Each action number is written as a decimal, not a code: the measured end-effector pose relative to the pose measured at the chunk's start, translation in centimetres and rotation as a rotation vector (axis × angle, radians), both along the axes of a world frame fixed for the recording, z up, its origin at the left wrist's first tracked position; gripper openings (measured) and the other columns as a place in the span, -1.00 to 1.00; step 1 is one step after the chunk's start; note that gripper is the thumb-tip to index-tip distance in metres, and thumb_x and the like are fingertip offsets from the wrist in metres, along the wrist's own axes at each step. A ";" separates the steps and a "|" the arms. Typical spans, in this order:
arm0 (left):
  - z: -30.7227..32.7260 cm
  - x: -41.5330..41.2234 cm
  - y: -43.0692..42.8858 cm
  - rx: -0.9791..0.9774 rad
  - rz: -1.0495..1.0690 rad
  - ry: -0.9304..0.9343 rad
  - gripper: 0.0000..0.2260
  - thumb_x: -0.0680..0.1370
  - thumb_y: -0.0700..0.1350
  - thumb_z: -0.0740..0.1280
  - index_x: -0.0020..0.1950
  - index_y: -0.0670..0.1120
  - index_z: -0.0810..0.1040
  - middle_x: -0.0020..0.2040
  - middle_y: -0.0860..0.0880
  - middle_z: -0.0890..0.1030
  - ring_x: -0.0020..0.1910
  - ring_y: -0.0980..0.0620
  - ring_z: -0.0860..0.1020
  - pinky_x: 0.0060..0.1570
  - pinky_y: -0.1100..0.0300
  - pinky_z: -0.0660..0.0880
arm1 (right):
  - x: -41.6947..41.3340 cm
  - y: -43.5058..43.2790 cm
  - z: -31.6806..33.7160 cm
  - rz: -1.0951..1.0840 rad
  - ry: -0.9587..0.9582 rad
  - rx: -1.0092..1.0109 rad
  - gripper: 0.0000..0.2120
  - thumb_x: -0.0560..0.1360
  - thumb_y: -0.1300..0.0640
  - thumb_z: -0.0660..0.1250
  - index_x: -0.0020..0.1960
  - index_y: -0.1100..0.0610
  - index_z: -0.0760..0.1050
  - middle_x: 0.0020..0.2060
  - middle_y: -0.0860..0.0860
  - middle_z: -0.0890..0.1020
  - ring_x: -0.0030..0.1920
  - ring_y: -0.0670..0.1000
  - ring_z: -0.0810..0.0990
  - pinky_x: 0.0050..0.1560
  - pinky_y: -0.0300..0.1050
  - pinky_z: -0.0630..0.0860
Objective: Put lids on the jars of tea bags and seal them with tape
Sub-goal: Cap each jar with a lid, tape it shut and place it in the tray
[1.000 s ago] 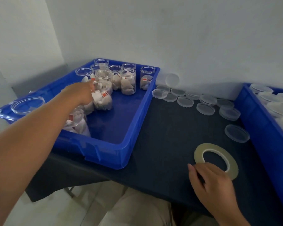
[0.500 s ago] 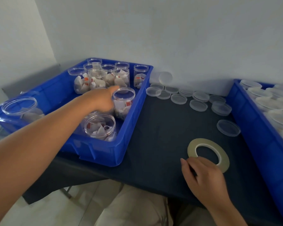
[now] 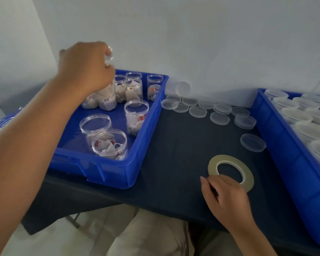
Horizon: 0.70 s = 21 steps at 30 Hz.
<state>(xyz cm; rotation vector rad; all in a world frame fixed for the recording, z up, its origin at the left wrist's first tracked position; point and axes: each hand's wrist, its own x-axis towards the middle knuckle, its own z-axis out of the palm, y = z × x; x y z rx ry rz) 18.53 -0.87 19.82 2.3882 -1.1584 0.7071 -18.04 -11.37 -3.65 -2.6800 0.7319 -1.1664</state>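
- Head view, closest: right hand (image 3: 227, 196) lies on the dark table (image 3: 174, 156), fingers loosely curled at the tape roll (image 3: 213, 160); I cannot tell if it pinches it.
- Blue bin (image 3: 107, 169) has a tall rim to clear.
- Left hand (image 3: 85, 67) wraps the jar (image 3: 109, 57), up over the bin. It looks light and slick; hold its sides.
- Lids (image 3: 198, 111) wait by the wall (image 3: 211, 43), with bare table in front.

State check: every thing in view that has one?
Left hand: grips one clear plastic tea-bag jar, lifted above blue plastic tray.
Other jars in tray: unlidded, holding tea bags.
Clear round lids: loose on dark table.
Yellowish tape roll: flat, right hand at its near edge.
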 end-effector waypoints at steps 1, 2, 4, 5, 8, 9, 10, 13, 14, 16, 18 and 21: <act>0.6 -1.4 0.0 -0.065 -0.066 -0.023 -0.69 0.58 -0.02 0.38 0.32 0.03 0.60 0.07 -0.10 0.70 0.19 -0.25 0.60 0.26 -0.17 0.44 | 0.0 0.0 0.0 0.001 0.001 0.012 -0.60 0.67 -0.03 0.23 -0.32 0.04 0.50 -0.44 -0.18 0.43 -0.45 -0.16 0.40 -0.44 -0.27 0.37; 1.0 -2.9 -0.1 -0.115 -0.144 -0.012 -0.71 0.56 0.01 0.38 0.28 0.05 0.61 -0.02 -0.04 0.70 0.13 -0.21 0.62 0.25 -0.14 0.48 | 0.0 0.0 0.1 -0.003 0.001 0.027 -0.61 0.66 -0.04 0.23 -0.30 0.03 0.52 -0.43 -0.20 0.43 -0.44 -0.18 0.41 -0.42 -0.32 0.35; 1.1 -6.1 -0.5 -0.143 -0.292 0.047 -0.77 0.55 0.05 0.41 0.20 0.09 0.64 -0.08 0.03 0.69 0.00 -0.11 0.64 0.10 -0.02 0.54 | 0.0 0.1 0.3 -0.016 -0.009 0.077 -0.65 0.66 -0.09 0.24 -0.23 0.02 0.56 -0.37 -0.22 0.47 -0.39 -0.20 0.47 -0.36 -0.37 0.37; 0.7 -7.7 -0.9 -0.123 -0.363 0.082 -0.80 0.55 0.06 0.43 0.16 0.10 0.65 -0.08 0.05 0.68 -0.07 -0.06 0.64 -0.03 0.06 0.53 | 0.0 0.2 0.5 -0.030 -0.022 0.112 -0.69 0.65 -0.14 0.26 -0.15 0.01 0.59 -0.31 -0.24 0.52 -0.32 -0.22 0.52 -0.31 -0.39 0.41; -1.8 -12.4 -2.1 0.023 -0.569 0.158 -0.85 0.57 0.09 0.42 0.13 0.14 0.65 -0.10 0.12 0.68 -0.19 0.13 0.60 -0.17 0.16 0.55 | 0.1 0.3 1.2 -0.088 -0.035 0.267 -0.49 0.55 -0.37 0.33 0.26 0.01 0.57 0.10 -0.23 0.59 0.09 -0.32 0.55 0.08 -0.39 0.46; -3.1 -13.9 -2.6 0.085 -0.630 0.165 -0.86 0.58 0.10 0.41 0.12 0.15 0.64 -0.10 0.13 0.67 -0.18 0.16 0.60 -0.15 0.15 0.57 | 0.1 0.4 1.4 -0.092 -0.017 0.315 -0.30 0.48 -0.44 0.33 0.41 0.03 0.49 0.26 -0.19 0.56 0.25 -0.29 0.50 0.24 -0.29 0.45; -4.5 -15.2 -2.9 0.144 -0.687 0.172 -0.88 0.59 0.10 0.39 0.10 0.15 0.64 -0.12 0.13 0.66 -0.18 0.19 0.59 -0.15 0.15 0.57 | 0.1 0.4 1.5 -0.085 0.005 0.337 -0.12 0.43 -0.52 0.31 0.53 0.05 0.37 0.40 -0.13 0.51 0.40 -0.21 0.43 0.35 -0.18 0.43; -8.5 -18.9 -3.8 0.259 -0.813 0.176 -0.90 0.61 0.10 0.34 -0.02 0.12 0.60 -0.19 0.12 0.60 -0.19 0.18 0.56 -0.19 0.17 0.54 | 0.3 0.7 1.6 -0.054 0.004 0.387 0.23 0.27 -0.68 0.28 0.68 0.02 0.06 0.54 -0.19 0.32 0.50 -0.18 0.31 0.42 -0.22 0.31; -9.5 -19.7 -4.0 0.272 -0.835 0.170 -0.89 0.62 0.11 0.34 -0.01 0.12 0.60 -0.20 0.11 0.59 -0.19 0.15 0.56 -0.18 0.14 0.56 | 0.4 0.7 1.6 -0.052 -0.020 0.430 0.27 0.22 -0.69 0.30 0.69 -0.01 0.02 0.51 -0.27 0.30 0.47 -0.24 0.30 0.37 -0.29 0.29; -10.9 -20.5 -4.4 0.278 -0.874 0.168 -0.88 0.62 0.12 0.35 0.06 0.12 0.62 -0.19 0.10 0.58 -0.19 0.13 0.56 -0.16 0.13 0.54 | 0.2 0.4 1.4 -0.069 -0.110 0.499 0.24 0.21 -0.62 0.42 0.68 -0.08 0.01 0.46 -0.32 0.36 0.42 -0.27 0.37 0.29 -0.31 0.37; -11.6 -20.4 -4.8 0.318 -0.938 0.177 -0.84 0.60 0.15 0.38 0.09 0.14 0.65 -0.19 0.15 0.57 -0.19 0.17 0.54 -0.17 0.20 0.48 | 0.0 0.0 1.3 -0.079 -0.186 0.542 0.10 0.21 -0.50 0.54 0.60 -0.25 0.12 0.34 -0.39 0.45 0.34 -0.27 0.47 0.22 -0.27 0.47; -11.4 -19.9 -5.7 0.229 -1.108 0.335 -0.79 0.56 0.26 0.40 0.11 0.21 0.66 -0.13 0.28 0.59 -0.04 0.24 0.57 -0.01 0.24 0.51 | 0.0 -0.3 1.4 -0.053 -0.228 0.506 -0.21 0.22 -0.38 0.56 0.36 -0.36 0.30 0.21 -0.38 0.49 0.24 -0.26 0.52 0.08 -0.28 0.51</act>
